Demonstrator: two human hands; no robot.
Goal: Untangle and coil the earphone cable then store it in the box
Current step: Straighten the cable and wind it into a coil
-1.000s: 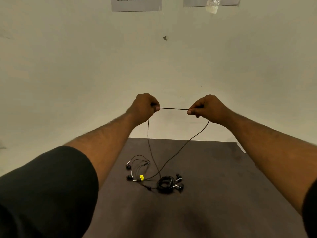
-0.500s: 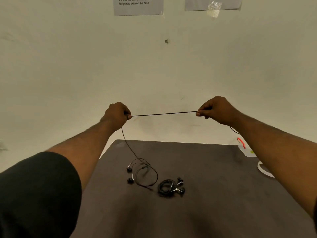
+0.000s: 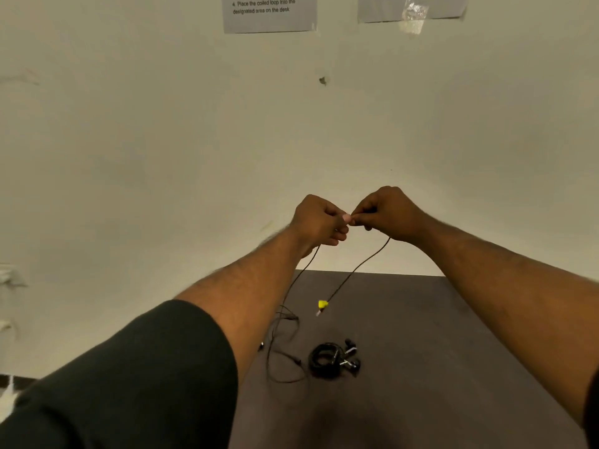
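- Now, far left: a dark sleeve [image 3: 129, 384] fills the lower corner, forearm reaching up and away over the dark table [image 3: 437, 367].
- Left hand [image 3: 319, 222] up high in front of the pale wall [image 3: 162, 140], fingers curled, thumb and forefinger pinching the earphone cable [image 3: 293, 283], which drops from under the hand to the tabletop.
- Down there the cable lies in loose loops, partly hidden behind the left forearm.
- Fingertips of both hands are touching at the middle.
- Right hand [image 3: 387, 213] pinches the same cable; its strand hangs down and left, ending at a yellow tag [image 3: 322, 304] dangling above the table.
- Lower centre: a second earphone set [image 3: 334, 359], coiled into a black bundle, lies on the table just right of the loose loops.
- Top: two paper sheets [image 3: 269, 12] taped to the wall.
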